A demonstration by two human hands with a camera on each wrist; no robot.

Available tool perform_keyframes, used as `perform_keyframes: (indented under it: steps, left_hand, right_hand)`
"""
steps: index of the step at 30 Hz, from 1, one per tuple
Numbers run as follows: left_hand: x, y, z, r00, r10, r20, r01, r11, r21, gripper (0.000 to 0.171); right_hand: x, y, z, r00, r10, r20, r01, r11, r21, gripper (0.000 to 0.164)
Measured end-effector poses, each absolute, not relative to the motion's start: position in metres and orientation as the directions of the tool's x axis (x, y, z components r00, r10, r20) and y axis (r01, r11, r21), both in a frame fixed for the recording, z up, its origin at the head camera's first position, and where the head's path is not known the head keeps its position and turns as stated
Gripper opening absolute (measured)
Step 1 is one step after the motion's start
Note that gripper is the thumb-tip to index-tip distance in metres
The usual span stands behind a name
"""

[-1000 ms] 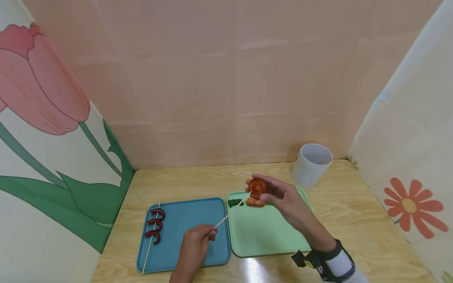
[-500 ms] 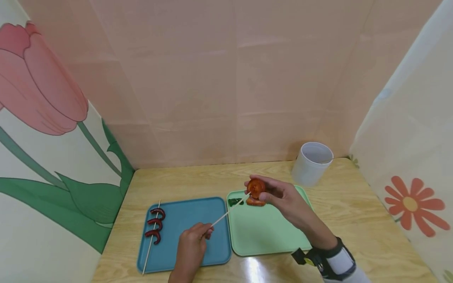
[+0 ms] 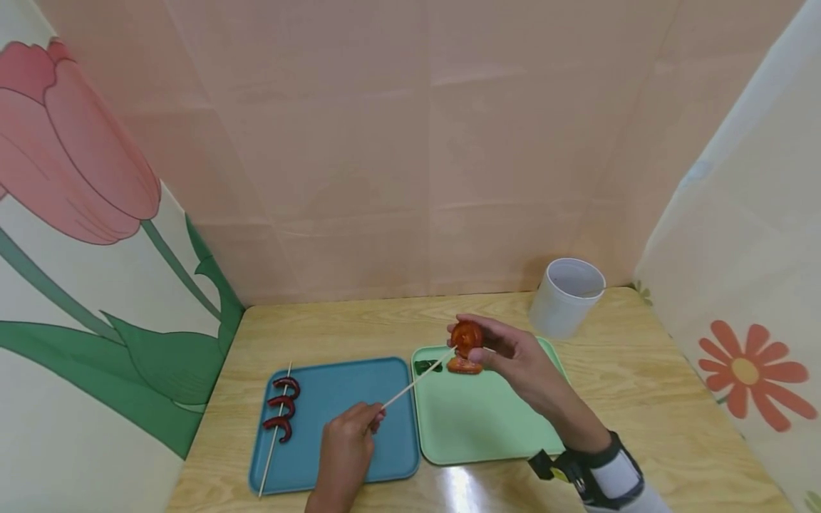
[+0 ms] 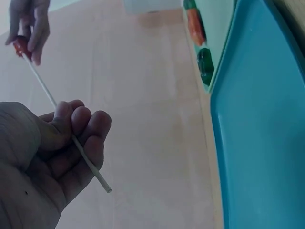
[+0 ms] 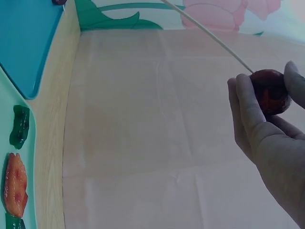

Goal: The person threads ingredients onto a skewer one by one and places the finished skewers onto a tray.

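My left hand (image 3: 346,445) pinches a thin wooden skewer (image 3: 410,388) between thumb and fingers, over the blue tray. In the left wrist view the skewer's blunt end (image 4: 104,185) sticks out below those fingers. The skewer slants up to the right, its far tip at a round, glossy orange-red food piece (image 3: 466,336). My right hand (image 3: 522,363) holds this piece between thumb and fingertips, above the back of the green tray. In the right wrist view the piece (image 5: 270,93) looks ball-like and dark red, with the skewer meeting its upper left.
On the blue tray (image 3: 340,399) lies another skewer carrying three curled dark-red pieces (image 3: 280,402). The light-green tray (image 3: 481,420) beside it bears a dark-green piece (image 3: 427,366) and an orange-brown piece (image 3: 465,365). A white cup (image 3: 559,310) stands behind, at the right.
Both hands shift a little left, then the right hand drifts slightly back to the right. Skewer and round piece stay together, and the trays keep their places.
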State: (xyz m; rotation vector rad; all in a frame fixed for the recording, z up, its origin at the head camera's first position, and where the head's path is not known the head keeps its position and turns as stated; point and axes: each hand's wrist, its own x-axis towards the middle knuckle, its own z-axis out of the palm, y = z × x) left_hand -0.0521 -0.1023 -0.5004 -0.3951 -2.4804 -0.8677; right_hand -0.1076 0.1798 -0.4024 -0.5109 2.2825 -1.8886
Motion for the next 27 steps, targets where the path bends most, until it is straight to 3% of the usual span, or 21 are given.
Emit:
perform_keyframes:
  steps: [11,27]
  left_hand:
    - [-0.0515,-0.1032,-0.5005,-0.895,0.096,0.436,0.399,0.613,0.682,0.031]
    - [-0.0497,-0.1026,-0.4961,-0.879,0.095,0.467,0.409,0.654,0.636,0.035]
  right_hand:
    - [-0.1104,0.1841,-0.4097,-0.92,-0.362,0.153,-0.18,0.042,-0.983,0.046]
    - [-0.1139,0.1803,-0.4104,-0.928,-0.345,0.143,-0.157,0.011,-0.988,0.041]
